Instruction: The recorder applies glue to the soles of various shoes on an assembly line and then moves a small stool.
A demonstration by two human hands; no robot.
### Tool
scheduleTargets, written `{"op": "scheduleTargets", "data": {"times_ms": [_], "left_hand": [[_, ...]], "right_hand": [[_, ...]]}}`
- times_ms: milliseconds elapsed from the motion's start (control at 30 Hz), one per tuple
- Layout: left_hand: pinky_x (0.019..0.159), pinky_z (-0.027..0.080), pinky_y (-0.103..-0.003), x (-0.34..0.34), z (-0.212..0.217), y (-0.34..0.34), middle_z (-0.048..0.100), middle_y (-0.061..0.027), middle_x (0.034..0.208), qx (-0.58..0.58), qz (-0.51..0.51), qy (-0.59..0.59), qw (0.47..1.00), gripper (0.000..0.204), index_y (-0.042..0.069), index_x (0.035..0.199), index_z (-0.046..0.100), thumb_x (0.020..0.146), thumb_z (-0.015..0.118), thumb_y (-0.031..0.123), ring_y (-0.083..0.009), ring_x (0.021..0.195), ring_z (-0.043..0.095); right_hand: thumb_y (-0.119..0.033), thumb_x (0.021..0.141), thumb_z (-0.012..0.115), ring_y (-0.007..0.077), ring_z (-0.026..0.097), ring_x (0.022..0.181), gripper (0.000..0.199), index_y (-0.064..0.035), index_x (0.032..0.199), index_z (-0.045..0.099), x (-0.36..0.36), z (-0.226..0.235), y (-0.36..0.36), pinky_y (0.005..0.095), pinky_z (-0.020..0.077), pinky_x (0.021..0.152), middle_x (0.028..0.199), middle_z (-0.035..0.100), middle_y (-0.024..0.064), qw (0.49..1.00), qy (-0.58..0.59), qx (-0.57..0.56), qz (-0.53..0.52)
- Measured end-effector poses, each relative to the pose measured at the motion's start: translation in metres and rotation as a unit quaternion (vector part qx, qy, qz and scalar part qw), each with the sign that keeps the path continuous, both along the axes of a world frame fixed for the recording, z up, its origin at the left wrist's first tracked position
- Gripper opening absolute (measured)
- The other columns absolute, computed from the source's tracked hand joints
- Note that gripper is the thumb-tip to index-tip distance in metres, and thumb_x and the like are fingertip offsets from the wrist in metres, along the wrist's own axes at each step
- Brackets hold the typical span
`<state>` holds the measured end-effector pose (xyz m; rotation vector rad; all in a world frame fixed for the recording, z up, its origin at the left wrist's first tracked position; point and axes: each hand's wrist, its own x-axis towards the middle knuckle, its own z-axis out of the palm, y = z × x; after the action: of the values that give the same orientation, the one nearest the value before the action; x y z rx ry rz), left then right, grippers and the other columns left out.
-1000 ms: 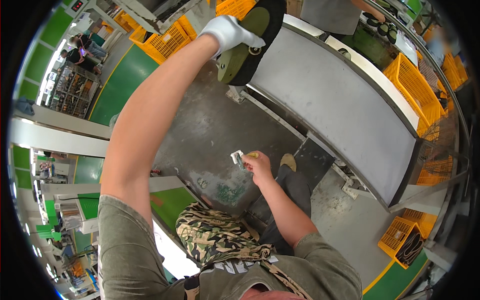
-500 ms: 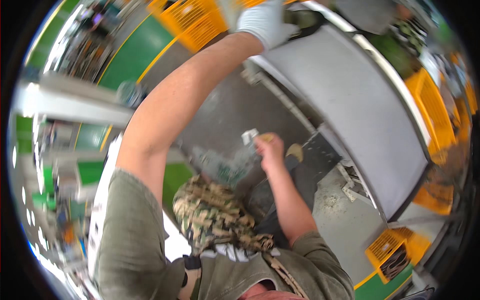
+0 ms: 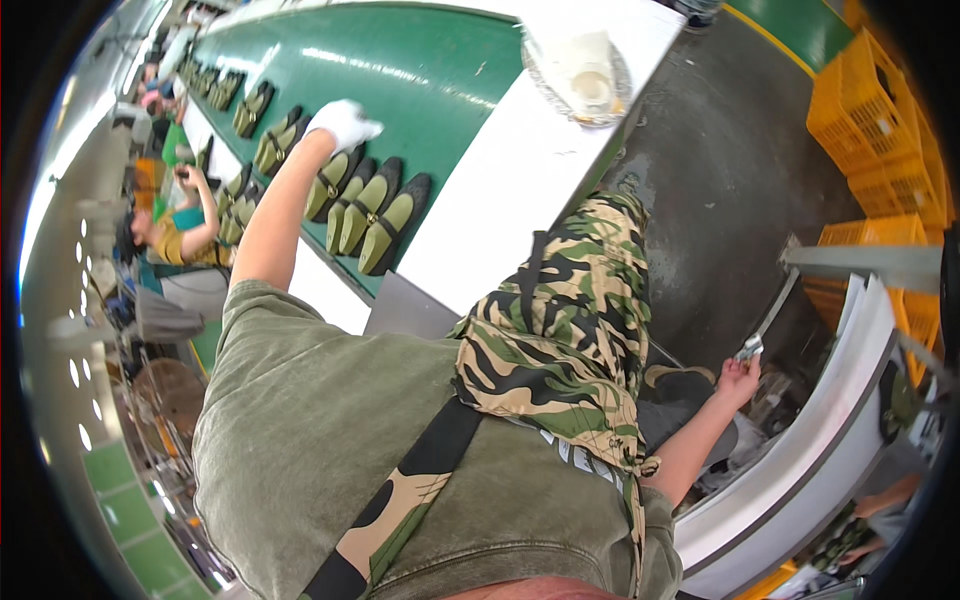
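My left hand [image 3: 347,124], in a white glove, is over the row of shoes on a green conveyor belt [image 3: 450,60]. It is at the dark toe end of an olive shoe [image 3: 328,186]; its fingers are blurred, and whether they grip it is unclear. Beside that shoe lie more olive shoes [image 3: 392,228] with black straps and dark toes. My right hand [image 3: 739,378], bare, is low at the right, its fingers closed on a small white-and-silver piece [image 3: 748,347] whose kind I cannot make out.
A white ledge [image 3: 480,190] edges the belt, carrying a roll of tape [image 3: 590,90]. Yellow crates [image 3: 865,110] are stacked at the right. A curved white-edged bench [image 3: 800,460] lies lower right. Another person [image 3: 180,225] is across the belt, left.
My view and body have turned from the grey-topped bench to the green belt with shoes. My left hand, earlier at a dark green shoe-like item, is now over the row. My right hand keeps the small piece.
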<state>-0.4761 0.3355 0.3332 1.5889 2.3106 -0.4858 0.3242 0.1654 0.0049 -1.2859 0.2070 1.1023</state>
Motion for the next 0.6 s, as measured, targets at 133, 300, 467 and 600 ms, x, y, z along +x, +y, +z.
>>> {"op": "scheduleTargets", "data": {"times_ms": [133, 300, 467, 600], "left_hand": [[0.077, 0.056, -0.037, -0.072, -0.09, -0.104, 0.071, -0.019, 0.08, -0.168, 0.096, -0.069, 0.979, 0.066, -0.004, 0.093, 0.074, 0.073, 0.075, 0.059, -0.0321, 0.079, 0.071], [0.096, 0.051, -0.038, -0.037, -0.17, -0.167, 0.071, -0.0237, 0.108, -0.104, 0.127, -0.014, 0.986, 0.091, -0.005, 0.124, 0.062, 0.062, 0.081, 0.058, -0.0335, 0.11, 0.066], [0.094, 0.051, -0.036, -0.068, -0.173, -0.173, 0.071, -0.0241, 0.108, 0.029, 0.16, -0.175, 0.971, 0.076, -0.009, 0.108, 0.07, 0.059, 0.085, 0.048, -0.032, 0.108, 0.067], [0.096, 0.049, -0.037, -0.065, -0.151, -0.139, 0.068, -0.0135, 0.115, 0.18, 0.343, -0.523, 0.759, 0.071, -0.005, 0.129, 0.059, 0.072, 0.086, 0.024, -0.0258, 0.104, 0.065]], "right_hand": [[-0.028, 0.093, 0.068, 0.0198, 0.059, 0.082, 0.019, -0.0128, 0.104, 0.064, 0.002, 0.014, -0.007, 0.0375, 0.0458, 0.07, 0.093, 0.064, 0.0027, 1.0, -0.005, -0.009, 0.019], [-0.027, 0.094, 0.068, 0.0207, 0.06, 0.085, 0.023, -0.0106, 0.109, 0.064, -0.03, 0.079, 0.039, 0.0382, 0.0456, 0.074, 0.097, 0.066, 0.0038, 0.997, -0.044, -0.01, 0.063], [-0.023, 0.096, 0.064, 0.0201, 0.06, 0.085, 0.017, -0.0126, 0.11, 0.063, -0.066, 0.134, 0.115, 0.0377, 0.0457, 0.072, 0.097, 0.065, 0.0025, 0.981, -0.09, 0.04, 0.165], [-0.021, 0.094, 0.068, 0.0168, 0.061, 0.086, 0.023, -0.0094, 0.113, 0.062, -0.138, 0.171, 0.176, 0.0296, 0.0442, 0.066, 0.1, 0.067, 0.0037, 0.964, -0.138, 0.046, 0.224]]}}
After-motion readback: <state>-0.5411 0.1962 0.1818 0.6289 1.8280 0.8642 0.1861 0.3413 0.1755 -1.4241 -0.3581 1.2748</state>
